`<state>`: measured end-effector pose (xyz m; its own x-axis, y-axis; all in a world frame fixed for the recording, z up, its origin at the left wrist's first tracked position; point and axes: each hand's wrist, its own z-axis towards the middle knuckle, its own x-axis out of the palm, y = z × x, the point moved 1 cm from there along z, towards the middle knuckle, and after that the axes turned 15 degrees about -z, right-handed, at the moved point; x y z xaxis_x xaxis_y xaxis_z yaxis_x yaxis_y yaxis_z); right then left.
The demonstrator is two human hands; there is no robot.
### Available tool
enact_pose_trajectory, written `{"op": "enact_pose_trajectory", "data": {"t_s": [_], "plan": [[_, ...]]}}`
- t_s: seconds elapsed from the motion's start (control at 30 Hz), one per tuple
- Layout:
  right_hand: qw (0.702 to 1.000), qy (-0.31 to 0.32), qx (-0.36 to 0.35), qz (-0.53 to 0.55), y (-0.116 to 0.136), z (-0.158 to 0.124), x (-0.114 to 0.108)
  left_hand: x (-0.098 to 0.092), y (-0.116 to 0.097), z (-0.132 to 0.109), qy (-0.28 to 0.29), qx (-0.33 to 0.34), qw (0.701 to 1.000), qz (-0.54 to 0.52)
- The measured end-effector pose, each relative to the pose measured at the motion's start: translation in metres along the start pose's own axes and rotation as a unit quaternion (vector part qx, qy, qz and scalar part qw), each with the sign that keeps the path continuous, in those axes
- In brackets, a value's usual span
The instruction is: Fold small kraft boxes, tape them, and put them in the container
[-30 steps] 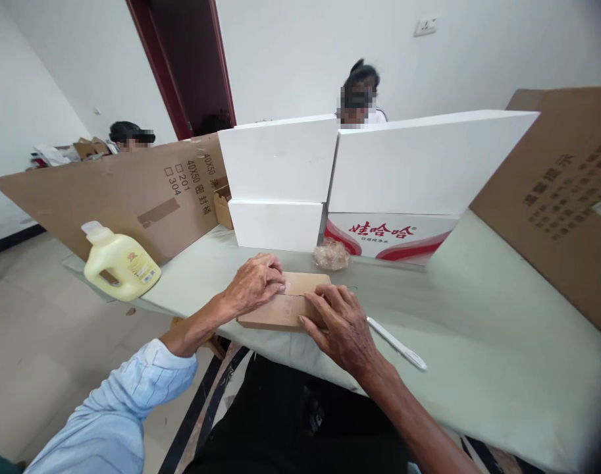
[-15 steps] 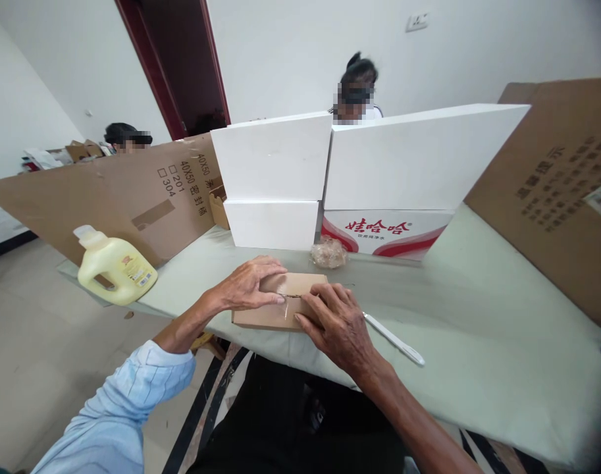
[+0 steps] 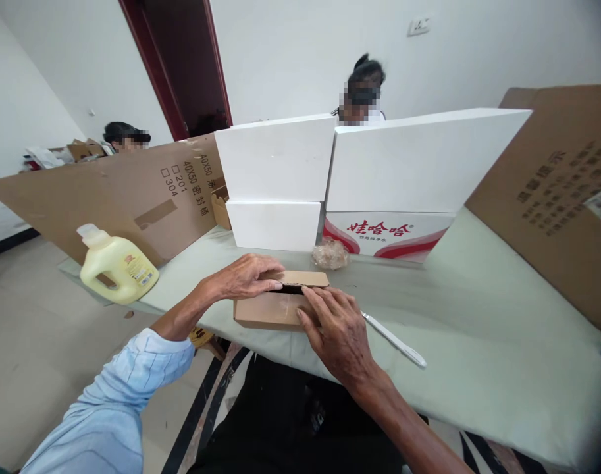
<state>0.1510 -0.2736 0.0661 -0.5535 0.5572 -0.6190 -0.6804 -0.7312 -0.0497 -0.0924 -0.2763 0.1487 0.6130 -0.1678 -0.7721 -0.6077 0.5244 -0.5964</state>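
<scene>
A small brown cardboard box [image 3: 268, 311] lies at the table's near edge, with a dark gap open along the middle of its top. My left hand [image 3: 248, 276] grips the far flap on the left side, thumb at the gap. My right hand [image 3: 337, 322] covers the right end, its fingers bent over the near flap's edge at the gap. What is inside the box cannot be seen. Just right of my right hand lies a slim white-handled tool [image 3: 396, 340], like a craft knife; its tip is partly hidden by that hand.
A crumpled ball of clear tape [image 3: 330, 254] sits behind the box. White cartons [image 3: 389, 171] are stacked along the back. A yellow detergent jug [image 3: 115, 266] stands at left. Large cardboard sheets [image 3: 147, 191] flank the green tablecloth [image 3: 478, 309]. Two people are beyond the cartons.
The narrow slit in the box top has widened into a dark gap as the flaps lifted apart. Both hands stay on the box; the view has shifted slightly.
</scene>
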Motion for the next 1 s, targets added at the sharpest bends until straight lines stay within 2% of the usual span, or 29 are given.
{"op": "enact_pose_trajectory", "data": {"t_s": [0.27,0.57,0.87,1.0], "plan": [[0.999,-0.005,0.026,0.033,0.003,-0.004,0.013,0.004,-0.005,0.002,0.034,0.019,0.999,-0.021],[0.997,-0.009,0.063,0.043,0.004,-0.013,0.021,0.011,-0.003,-0.003,-0.009,0.031,0.999,-0.023],[0.996,-0.019,0.054,0.062,-0.002,-0.008,0.024,0.011,0.001,0.001,-0.030,0.060,0.997,-0.027],[0.995,-0.002,0.064,0.079,-0.007,-0.005,0.027,0.012,0.000,-0.002,-0.057,0.073,0.996,-0.004]]}}
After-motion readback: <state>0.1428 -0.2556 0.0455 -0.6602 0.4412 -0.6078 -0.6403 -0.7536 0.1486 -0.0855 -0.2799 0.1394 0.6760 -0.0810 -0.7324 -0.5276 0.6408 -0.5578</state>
